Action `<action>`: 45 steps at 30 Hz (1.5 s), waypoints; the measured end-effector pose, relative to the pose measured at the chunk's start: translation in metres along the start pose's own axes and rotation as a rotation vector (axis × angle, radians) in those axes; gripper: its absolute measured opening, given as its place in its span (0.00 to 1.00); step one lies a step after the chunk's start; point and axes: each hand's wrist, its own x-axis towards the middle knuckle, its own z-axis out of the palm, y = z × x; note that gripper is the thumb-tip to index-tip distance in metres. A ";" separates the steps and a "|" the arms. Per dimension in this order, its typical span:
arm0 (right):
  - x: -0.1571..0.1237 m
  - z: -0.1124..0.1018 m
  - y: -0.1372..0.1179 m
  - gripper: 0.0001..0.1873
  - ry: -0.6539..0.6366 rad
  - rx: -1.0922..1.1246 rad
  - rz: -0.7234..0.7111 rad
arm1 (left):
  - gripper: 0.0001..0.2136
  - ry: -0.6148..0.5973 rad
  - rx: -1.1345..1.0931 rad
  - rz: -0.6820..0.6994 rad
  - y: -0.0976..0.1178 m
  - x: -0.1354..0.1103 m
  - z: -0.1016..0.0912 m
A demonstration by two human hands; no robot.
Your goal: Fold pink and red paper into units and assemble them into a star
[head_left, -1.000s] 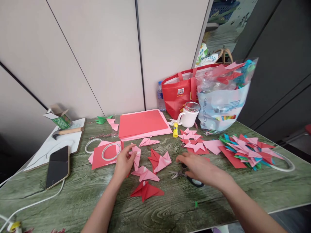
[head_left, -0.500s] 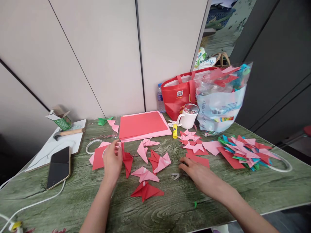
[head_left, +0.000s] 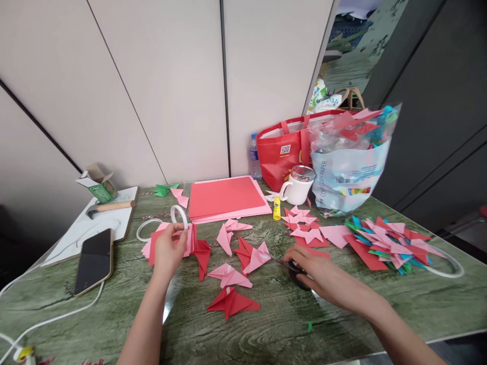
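Note:
My left hand (head_left: 167, 251) pinches a white tape roll (head_left: 178, 215) and lifts its edge off the red and pink paper squares (head_left: 155, 242) under it. My right hand (head_left: 314, 271) is closed on black-handled scissors (head_left: 292, 268) lying on the green wood-grain table (head_left: 266, 324), blades pointing left. Between the hands lie several folded red and pink paper shapes (head_left: 249, 253). One red folded shape (head_left: 233, 302) sits nearest me.
A phone (head_left: 94, 260) with a white cable lies left, by a white board with a hammer (head_left: 108, 207) and small box. Behind are a red paper stack (head_left: 224, 196), glue stick (head_left: 276, 208), white mug (head_left: 297, 185), red bag (head_left: 285, 152), plastic bag, and a colourful pile (head_left: 384, 238) at right.
My left hand let go of the folded pink piece, moved left and picked up the tape roll's edge. My right hand closed on the scissors and shifted them slightly.

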 end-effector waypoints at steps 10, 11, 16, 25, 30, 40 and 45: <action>0.043 0.026 -0.025 0.21 0.097 1.272 -0.096 | 0.15 -0.254 -1.163 -0.140 0.036 -0.021 0.011; 0.049 0.027 -0.030 0.21 0.064 1.351 -0.112 | 0.15 -0.257 -1.195 -0.133 0.037 -0.023 0.014; 0.074 0.029 -0.047 0.22 -0.120 1.594 -0.227 | 0.11 -0.321 -1.245 -0.147 0.039 -0.030 0.027; 0.084 0.046 -0.034 0.26 -0.258 1.743 -0.258 | 0.09 -0.403 -1.285 -0.251 0.047 -0.035 0.029; 0.080 0.050 -0.038 0.27 -0.328 1.737 -0.258 | 0.07 -0.383 -1.269 -0.266 0.044 -0.035 0.034; 0.074 0.052 -0.042 0.29 -0.474 1.758 -0.348 | 0.08 -0.395 -1.256 -0.238 0.043 -0.036 0.039; 0.075 0.058 -0.042 0.28 -0.514 1.740 -0.383 | 0.11 -0.385 -1.210 -0.218 0.043 -0.037 0.040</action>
